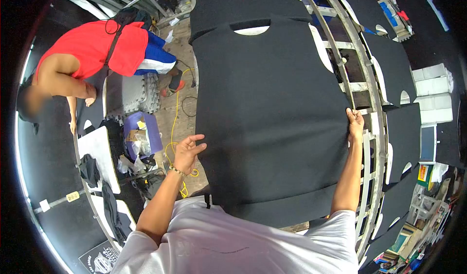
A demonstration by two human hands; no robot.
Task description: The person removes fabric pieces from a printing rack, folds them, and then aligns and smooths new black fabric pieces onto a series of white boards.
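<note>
A large black sheet (272, 104) with a curved neck-like cutout at its far edge covers the surface before me. My right hand (355, 123) pinches the sheet's right edge, and faint creases run from there across the material. Just off the left edge, my left hand (188, 153) is raised with its fingers apart and nothing in them. Another black piece (287, 208) shows beneath the near edge of the sheet.
At the left, a person in a red top (92, 48) bends over another black-covered table. A purple bin (154, 130) and a yellow cord (175, 113) lie between the tables. A metal rail frame (372, 89) runs along the right, with white boxes (433, 87) beyond.
</note>
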